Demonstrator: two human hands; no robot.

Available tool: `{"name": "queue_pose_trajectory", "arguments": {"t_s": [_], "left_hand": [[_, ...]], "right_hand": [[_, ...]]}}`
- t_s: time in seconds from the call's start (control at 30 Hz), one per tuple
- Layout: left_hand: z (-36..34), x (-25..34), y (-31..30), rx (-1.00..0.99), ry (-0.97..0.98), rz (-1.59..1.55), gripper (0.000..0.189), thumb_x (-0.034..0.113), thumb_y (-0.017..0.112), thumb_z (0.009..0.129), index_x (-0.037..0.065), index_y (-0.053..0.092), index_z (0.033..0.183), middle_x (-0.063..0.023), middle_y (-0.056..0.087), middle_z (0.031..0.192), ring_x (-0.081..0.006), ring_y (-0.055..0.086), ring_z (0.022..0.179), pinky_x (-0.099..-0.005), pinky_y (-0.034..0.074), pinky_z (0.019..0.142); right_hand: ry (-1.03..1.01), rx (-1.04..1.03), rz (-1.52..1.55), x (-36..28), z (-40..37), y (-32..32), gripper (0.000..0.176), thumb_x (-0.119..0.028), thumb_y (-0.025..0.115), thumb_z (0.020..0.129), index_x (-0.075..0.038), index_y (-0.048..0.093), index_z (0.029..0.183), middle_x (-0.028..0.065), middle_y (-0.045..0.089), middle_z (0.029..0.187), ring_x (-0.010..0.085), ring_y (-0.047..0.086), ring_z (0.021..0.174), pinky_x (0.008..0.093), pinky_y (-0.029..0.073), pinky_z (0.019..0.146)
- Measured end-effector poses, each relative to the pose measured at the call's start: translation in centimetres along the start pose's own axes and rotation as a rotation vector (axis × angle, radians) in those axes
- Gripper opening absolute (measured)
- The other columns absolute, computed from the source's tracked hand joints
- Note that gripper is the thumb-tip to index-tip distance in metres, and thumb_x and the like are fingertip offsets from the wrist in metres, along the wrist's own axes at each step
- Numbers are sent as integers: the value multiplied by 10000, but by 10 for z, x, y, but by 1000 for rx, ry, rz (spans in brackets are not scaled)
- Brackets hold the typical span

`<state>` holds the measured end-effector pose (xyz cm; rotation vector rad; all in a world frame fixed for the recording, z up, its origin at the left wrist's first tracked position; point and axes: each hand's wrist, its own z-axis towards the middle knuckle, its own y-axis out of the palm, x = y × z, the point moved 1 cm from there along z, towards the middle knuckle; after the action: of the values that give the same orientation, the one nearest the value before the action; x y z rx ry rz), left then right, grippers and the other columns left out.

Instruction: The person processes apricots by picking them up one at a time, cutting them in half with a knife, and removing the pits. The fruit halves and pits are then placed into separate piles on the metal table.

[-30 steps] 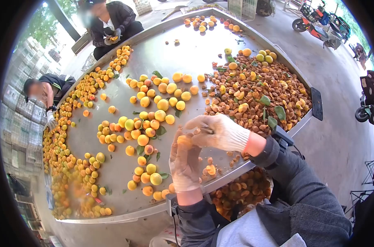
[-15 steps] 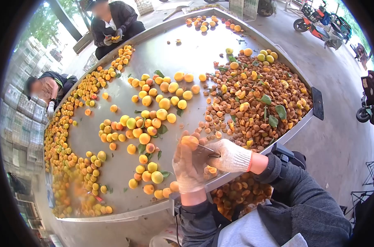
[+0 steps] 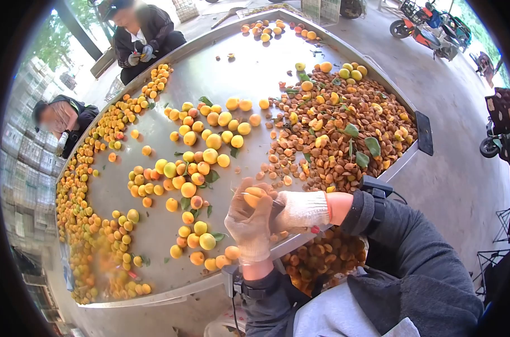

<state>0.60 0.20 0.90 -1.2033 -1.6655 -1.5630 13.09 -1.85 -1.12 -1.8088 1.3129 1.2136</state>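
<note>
My left hand point(image 3: 249, 224), in a thin pale glove, holds an apricot point(image 3: 254, 196) in its fingers over the near edge of the metal table point(image 3: 170, 281). Close against it, my right hand point(image 3: 302, 210), in a white knit glove, is closed round a small knife whose red handle end point(image 3: 315, 229) shows below the palm. The blade meets the apricot and is mostly hidden by the fingers. Just beyond both hands lies a heap of brown pits point(image 3: 328, 151) with leaves and bits of fruit. Whole apricots point(image 3: 211, 156) lie to the left of it.
Below the table edge, near my lap, is a container of halved apricots point(image 3: 322, 258). A long row of apricots point(image 3: 75, 208) lines the table's left side. Two people point(image 3: 148, 33) point(image 3: 64, 121) are at the far left edge. Parked scooters point(image 3: 429, 33) stand at the upper right.
The apricot has turned in my left hand, and my right hand has rotated closer, so the red handle end now shows. The view has shifted slightly.
</note>
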Motion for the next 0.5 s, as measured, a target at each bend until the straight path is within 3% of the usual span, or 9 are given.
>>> {"name": "queue_pose_trajectory", "arguments": {"t_s": [0.17, 0.23, 0.27, 0.33, 0.37, 0.4, 0.43, 0.47, 0.5], "left_hand": [[-4, 5, -3, -242, -76, 24, 451, -94, 632, 823, -58, 505, 1255, -144, 639, 1053, -230, 664, 891, -324, 555, 809], [-5, 2, 4, -217, -68, 8, 445, -82, 637, 827, -50, 512, 1253, -141, 640, 1059, -223, 659, 902, -320, 547, 820], [-5, -1, 8, -183, -57, -7, 439, -69, 642, 831, -43, 518, 1252, -138, 641, 1065, -217, 654, 912, -317, 539, 832], [1, -18, 5, -301, 192, 135, 440, -21, 665, 840, 0, 534, 1259, -116, 644, 1082, -188, 635, 944, -302, 518, 856], [7, -28, -5, -270, 458, 420, 446, 64, 702, 840, 43, 545, 1256, -86, 645, 1085, -154, 614, 953, -279, 505, 852], [6, -43, -16, -205, 271, 449, 440, 150, 719, 843, 79, 559, 1247, -61, 639, 1091, -138, 594, 972, -274, 501, 838], [8, -63, -18, -223, 176, 139, 419, 199, 712, 855, 82, 568, 1231, -52, 630, 1089, -121, 577, 954, -262, 494, 826], [4, -59, -13, -168, 266, 270, 392, 200, 691, 874, 75, 570, 1225, -45, 620, 1080, -108, 562, 940, -258, 491, 819], [4, -49, 3, -99, 403, 331, 377, 195, 672, 887, 57, 565, 1220, -41, 621, 1045, -99, 550, 926, -251, 487, 805]], "right_hand": [[-65, -121, 307, 18, -8, 3, 203, -78, 585, 816, 18, 645, 985, 110, 687, 887, 179, 634, 764, 351, 495, 673], [-292, 182, -87, 21, -10, 0, 147, -67, 602, 797, 13, 659, 907, 129, 686, 849, 206, 645, 718, 367, 499, 645], [-283, 284, -253, 14, -19, -1, 139, -59, 614, 780, 10, 660, 892, 144, 681, 818, 224, 648, 702, 373, 502, 645], [-256, 408, -455, -7, -35, -1, 135, 2, 594, 741, -10, 664, 856, 165, 655, 739, 210, 641, 676, 366, 503, 633], [-235, 421, -486, -13, -39, 4, 175, 55, 563, 718, -28, 666, 833, 171, 634, 690, 178, 630, 666, 353, 500, 620], [-325, 516, -498, -13, -39, 8, 132, 51, 559, 723, -25, 651, 777, 165, 628, 666, 168, 616, 628, 341, 487, 578], [-303, 569, -558, -24, -38, 14, 133, 63, 556, 741, -25, 647, 781, 96, 626, 645, 147, 602, 625, 306, 471, 562], [-286, 561, -320, -2, -32, 8, 154, 71, 525, 796, -8, 646, 848, 0, 619, 708, 102, 588, 696, 266, 469, 599], [-232, 473, 301, 52, -13, -16, 180, 67, 477, 857, 12, 622, 948, -37, 599, 834, 71, 556, 775, 234, 463, 658]]}}
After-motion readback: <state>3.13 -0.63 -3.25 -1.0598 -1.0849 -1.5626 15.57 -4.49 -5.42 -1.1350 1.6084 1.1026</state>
